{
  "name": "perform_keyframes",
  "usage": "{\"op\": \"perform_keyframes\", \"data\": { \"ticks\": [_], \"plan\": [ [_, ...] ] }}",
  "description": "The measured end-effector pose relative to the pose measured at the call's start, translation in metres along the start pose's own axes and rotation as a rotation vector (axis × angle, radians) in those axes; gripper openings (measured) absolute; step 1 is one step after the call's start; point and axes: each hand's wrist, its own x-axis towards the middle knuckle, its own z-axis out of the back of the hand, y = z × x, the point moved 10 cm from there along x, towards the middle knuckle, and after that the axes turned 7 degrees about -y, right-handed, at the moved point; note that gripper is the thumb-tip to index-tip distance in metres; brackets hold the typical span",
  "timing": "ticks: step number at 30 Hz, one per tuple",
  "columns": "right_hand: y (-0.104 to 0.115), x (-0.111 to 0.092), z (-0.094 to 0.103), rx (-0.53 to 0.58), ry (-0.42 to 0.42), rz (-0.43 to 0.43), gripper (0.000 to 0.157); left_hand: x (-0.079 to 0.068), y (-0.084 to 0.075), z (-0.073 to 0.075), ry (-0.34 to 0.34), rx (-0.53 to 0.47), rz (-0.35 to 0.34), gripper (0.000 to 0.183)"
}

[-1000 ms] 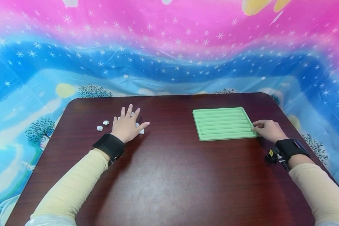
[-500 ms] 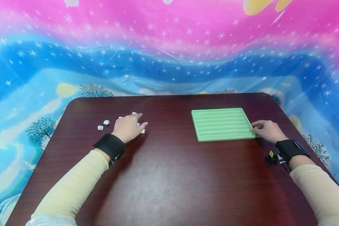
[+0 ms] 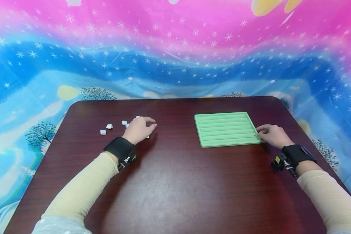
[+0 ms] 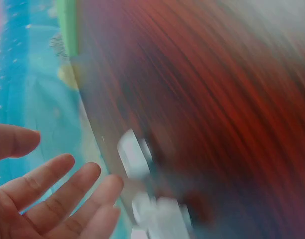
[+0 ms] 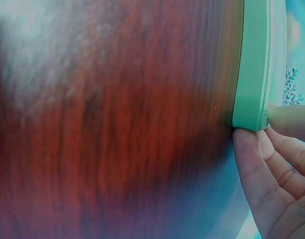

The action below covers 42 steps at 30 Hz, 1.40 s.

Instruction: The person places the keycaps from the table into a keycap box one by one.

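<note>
Green tray point(image 3: 226, 129) shows plain ridges; right-hand fingers point(image 5: 251, 162) pinch its corner.

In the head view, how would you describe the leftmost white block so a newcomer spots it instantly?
On the brown table, find the left hand; to its left lie small white blocks. The leftmost block sits farthest from that hand, slightly nearer the viewer than its closest neighbour.

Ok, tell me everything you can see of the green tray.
The tray is pale green and rectangular, with rounded corners, a raised rim and straight ridges running parallel to its long sides. It looks like plastic, and nothing shows inside it. It appears to lie flat, open side up, on the right half of the dark table. The right hand pinches its near right corner.
</note>
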Motion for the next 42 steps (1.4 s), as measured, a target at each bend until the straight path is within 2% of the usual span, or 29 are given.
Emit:
{"op": "perform_keyframes", "data": {
  "ticks": [3,10,14,19,25,33,42],
  "plan": [
    [0.003,0.000,-0.001,0.007,0.006,0.003,0.044,0.004,-0.001,-0.006,0.022,-0.092,0.028,0.035],
    [0.008,-0.001,-0.004,0.026,0.025,0.010,0.045,0.008,0.000,-0.023,0.085,-0.332,0.205,0.034],
    [0.011,0.000,-0.008,0.041,0.036,0.004,0.044,0.010,-0.004,-0.035,0.103,-0.412,0.252,0.033],
    [0.016,0.003,-0.013,0.066,0.061,-0.007,0.044,0.013,-0.011,-0.056,0.115,-0.467,0.304,0.033],
    [0.025,0.004,-0.016,0.094,0.084,-0.014,0.046,0.016,-0.027,-0.075,0.130,-0.551,0.331,0.038],
    [0.040,0.009,-0.026,0.131,0.138,0.003,0.051,0.019,-0.035,-0.088,0.128,-0.585,0.367,0.044],
    [0.054,0.011,-0.032,0.173,0.164,0.028,0.052,0.025,-0.045,-0.093,0.138,-0.555,0.348,0.062]
  ]
}}
